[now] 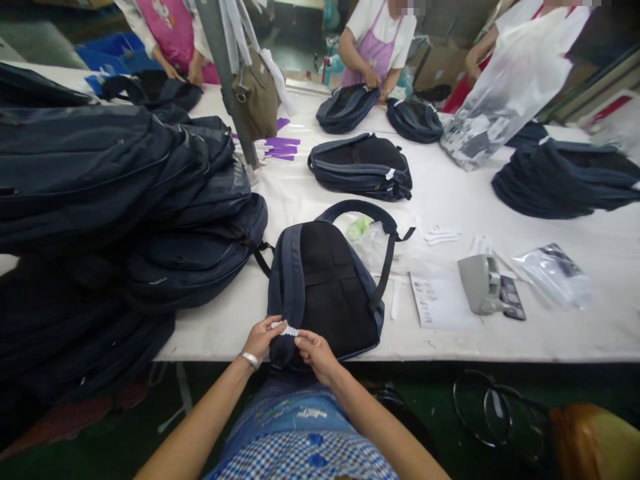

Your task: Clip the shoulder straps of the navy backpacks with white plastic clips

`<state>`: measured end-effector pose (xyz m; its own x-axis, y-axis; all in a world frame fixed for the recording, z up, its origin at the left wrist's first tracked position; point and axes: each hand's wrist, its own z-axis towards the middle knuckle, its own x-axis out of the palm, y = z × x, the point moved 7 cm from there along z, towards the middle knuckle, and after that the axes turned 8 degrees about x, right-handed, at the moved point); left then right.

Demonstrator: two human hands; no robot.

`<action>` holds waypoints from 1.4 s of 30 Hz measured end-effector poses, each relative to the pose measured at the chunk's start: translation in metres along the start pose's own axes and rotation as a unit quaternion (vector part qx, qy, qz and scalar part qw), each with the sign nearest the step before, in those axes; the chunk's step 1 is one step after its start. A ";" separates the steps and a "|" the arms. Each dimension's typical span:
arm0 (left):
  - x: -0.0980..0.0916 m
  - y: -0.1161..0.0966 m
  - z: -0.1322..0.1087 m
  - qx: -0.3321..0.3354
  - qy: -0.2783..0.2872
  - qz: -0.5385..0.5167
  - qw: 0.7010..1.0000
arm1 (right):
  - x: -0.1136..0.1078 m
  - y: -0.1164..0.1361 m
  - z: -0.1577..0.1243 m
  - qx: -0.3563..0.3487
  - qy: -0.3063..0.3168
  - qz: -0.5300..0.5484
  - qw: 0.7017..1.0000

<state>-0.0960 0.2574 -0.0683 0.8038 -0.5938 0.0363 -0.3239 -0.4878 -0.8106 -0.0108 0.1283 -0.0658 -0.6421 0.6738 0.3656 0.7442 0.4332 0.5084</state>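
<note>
A dark navy backpack lies in front of me at the table's near edge, its black padded back and straps facing up. Over its lower left part, a small white tag with a wavy edge is stretched between my two hands. My left hand pinches the tag's left end between thumb and fingers. At the other end, my right hand grips the tag with its fingertips. One shoulder strap loops out to the upper right of the backpack. Whether the tag is fixed to a strap is too small to tell.
Piled backpacks crowd the left, beside a metal post. To the right are a paper sheet, a grey tag gun or dispenser and a plastic bag. Another backpack lies ahead; several co-workers stand across the table.
</note>
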 end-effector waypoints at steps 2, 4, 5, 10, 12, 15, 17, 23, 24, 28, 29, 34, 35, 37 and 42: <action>0.000 0.001 0.001 -0.007 0.015 -0.005 1.000 | 0.001 0.005 -0.003 -0.031 -0.028 -0.015 0.999; -0.001 -0.003 0.000 0.005 0.019 0.026 0.999 | 0.006 0.014 -0.007 -0.088 -0.059 -0.042 0.994; -0.001 -0.005 -0.001 0.018 0.019 0.050 0.998 | 0.010 0.018 -0.009 -0.109 -0.066 -0.054 0.990; 0.001 -0.013 -0.008 0.066 0.017 0.107 0.992 | 0.015 0.027 -0.007 -0.118 -0.140 -0.049 0.982; 0.003 -0.008 -0.006 0.051 0.019 0.082 0.995 | 0.012 0.023 0.001 -0.082 -0.141 -0.004 0.987; 0.003 0.002 0.002 0.006 0.031 0.018 0.999 | 0.015 0.015 0.015 -0.023 -0.070 0.045 0.996; 0.000 0.004 0.006 -0.009 0.048 -0.002 0.999 | 0.016 0.015 0.016 -0.024 -0.046 0.029 0.998; -0.014 -0.012 0.000 0.042 0.087 0.021 0.995 | 0.018 0.014 0.004 -0.097 -0.101 -0.049 0.989; -0.017 -0.013 -0.002 0.053 0.081 0.029 0.995 | 0.019 0.012 0.004 -0.105 -0.109 -0.058 0.987; -0.020 -0.012 -0.007 0.071 0.069 0.070 0.993 | 0.022 0.007 0.009 -0.088 -0.107 -0.106 0.985; -0.021 -0.009 -0.007 0.064 0.071 0.077 0.992 | 0.021 0.008 0.009 -0.078 -0.101 -0.122 0.984; -0.031 -0.004 -0.002 0.037 0.083 0.103 0.990 | -0.025 0.051 -0.024 -0.171 -0.187 -0.179 0.951; -0.035 -0.005 -0.001 0.032 0.084 0.107 0.990 | -0.046 0.065 -0.039 -0.210 -0.244 -0.182 0.929; -0.042 -0.006 -0.001 0.021 0.088 0.113 0.989 | -0.092 0.088 -0.071 -0.265 -0.368 -0.186 0.872; -0.055 -0.010 0.002 0.011 0.088 0.169 0.982 | -0.188 0.111 -0.090 -0.232 -0.495 -0.190 0.816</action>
<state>-0.1366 0.2962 -0.0637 0.5527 -0.8218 -0.1383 -0.5451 -0.2310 -0.8059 0.1760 -0.0035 -0.0080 -0.1755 0.7965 -0.5786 0.2297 0.6046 0.7627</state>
